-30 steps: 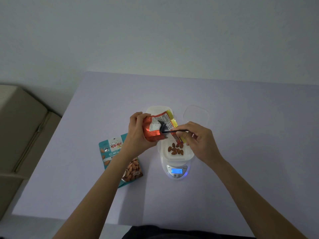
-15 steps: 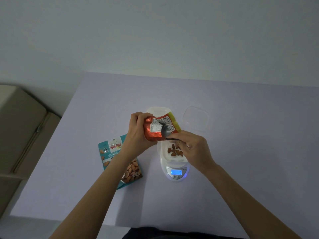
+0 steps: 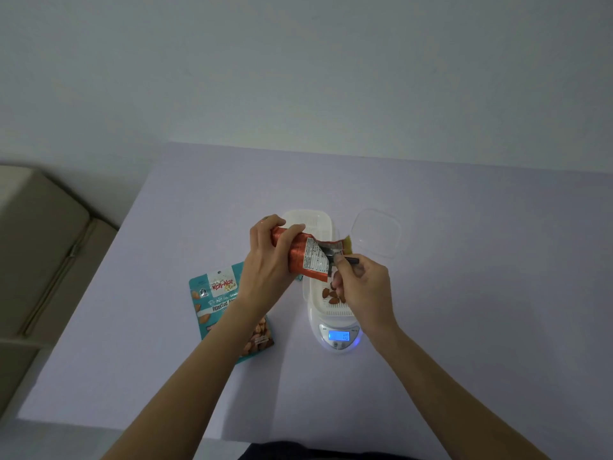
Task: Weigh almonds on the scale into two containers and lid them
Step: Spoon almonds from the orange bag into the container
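A: Grip?
B: Left hand (image 3: 268, 260) clamped round orange pouch (image 3: 303, 257); right hand (image 3: 365, 287) pinches dark spoon (image 3: 350, 259) at pouch mouth.
A: Almonds (image 3: 331, 296)?
B: A few, in white container (image 3: 335, 314) atop scale (image 3: 338, 346); partly under right hand.

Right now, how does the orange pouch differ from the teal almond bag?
The orange pouch is gripped in the left hand; the teal bag lies flat on the table. The orange pouch is shiny and squeezed into a roll; the teal bag is flat, picturing almonds. The right hand's spoon is at the orange pouch's mouth, not the teal bag. Both are soft printed packets.
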